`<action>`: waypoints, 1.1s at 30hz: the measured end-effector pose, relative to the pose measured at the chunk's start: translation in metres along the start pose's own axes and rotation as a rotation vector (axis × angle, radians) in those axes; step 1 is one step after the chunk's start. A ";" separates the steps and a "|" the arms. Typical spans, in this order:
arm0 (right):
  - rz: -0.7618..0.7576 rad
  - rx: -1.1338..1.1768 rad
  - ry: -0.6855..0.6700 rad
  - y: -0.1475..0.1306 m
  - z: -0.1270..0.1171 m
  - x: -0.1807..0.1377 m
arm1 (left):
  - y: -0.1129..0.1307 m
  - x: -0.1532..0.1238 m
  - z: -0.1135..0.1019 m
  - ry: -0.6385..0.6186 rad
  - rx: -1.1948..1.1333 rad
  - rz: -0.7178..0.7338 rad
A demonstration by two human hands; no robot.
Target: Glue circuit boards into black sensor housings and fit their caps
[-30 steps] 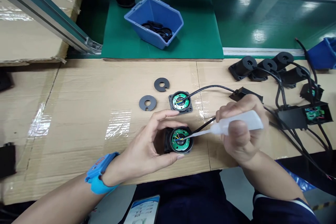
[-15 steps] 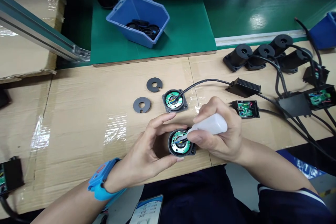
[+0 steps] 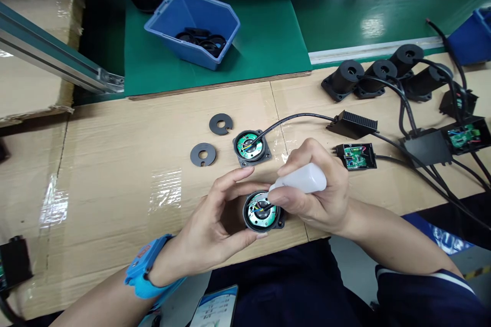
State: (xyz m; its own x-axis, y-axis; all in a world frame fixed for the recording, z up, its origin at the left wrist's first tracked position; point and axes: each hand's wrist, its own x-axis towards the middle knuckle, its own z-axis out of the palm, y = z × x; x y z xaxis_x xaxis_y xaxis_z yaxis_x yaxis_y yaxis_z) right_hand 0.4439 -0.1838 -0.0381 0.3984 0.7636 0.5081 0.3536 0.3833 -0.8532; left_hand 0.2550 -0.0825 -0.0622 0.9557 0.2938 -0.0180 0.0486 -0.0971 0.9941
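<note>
The round cup sits inside the left hand, closed around it with the thumb along the near edge and fingers on the far side. Within that grip lie a green board and thin coloured wires. The right hand is wrapped about a white bottle, its spout end aimed down into the cup; whether the tip touches the board is hard to make out.

That closeness looks like the main risk: too hard a squeeze could flood the board, and a slip of the right wrist could snag the wires. A black lead runs from the cup's middle under the right hand — a careless nudge there could tug it or twist the cup. If the left thumb eases off, the cup could turn under the spout and liquid land on the rim instead.

Just beyond the left fingertips is a second cup; the raised forefinger is close enough to knock it. Two loose discs lie beyond the left knuckles, where a sweep of that hand could scatter them. Right of the right grip, an open box bares its circuit — drips from the bottle could reach it.
</note>
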 end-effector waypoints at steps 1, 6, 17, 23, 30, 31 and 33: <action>0.003 -0.009 0.003 -0.001 0.000 0.000 | 0.000 0.000 0.000 -0.003 -0.003 0.000; 0.057 0.014 0.025 0.001 -0.002 0.002 | -0.005 -0.001 0.001 0.022 0.019 0.009; 0.480 0.243 0.327 0.033 -0.028 0.065 | 0.018 0.002 -0.057 0.149 0.687 0.231; 0.404 -0.083 0.132 0.099 -0.022 0.158 | 0.005 -0.009 -0.112 0.302 1.059 0.094; 0.431 -0.324 0.036 0.161 -0.017 0.196 | -0.017 -0.003 -0.118 0.207 1.122 0.126; 0.428 -0.354 0.040 0.158 -0.018 0.195 | -0.019 -0.002 -0.119 0.220 1.119 0.122; 0.403 -0.407 0.077 0.138 -0.022 0.184 | -0.016 -0.002 -0.118 0.242 1.111 0.111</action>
State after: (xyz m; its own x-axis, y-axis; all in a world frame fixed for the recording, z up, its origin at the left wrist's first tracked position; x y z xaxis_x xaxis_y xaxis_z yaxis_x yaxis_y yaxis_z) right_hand 0.5850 -0.0020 -0.0600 0.6240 0.7622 0.1725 0.4523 -0.1722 -0.8751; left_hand 0.2181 0.0310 -0.0658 0.8955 0.3949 0.2052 0.3123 -0.8861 0.3424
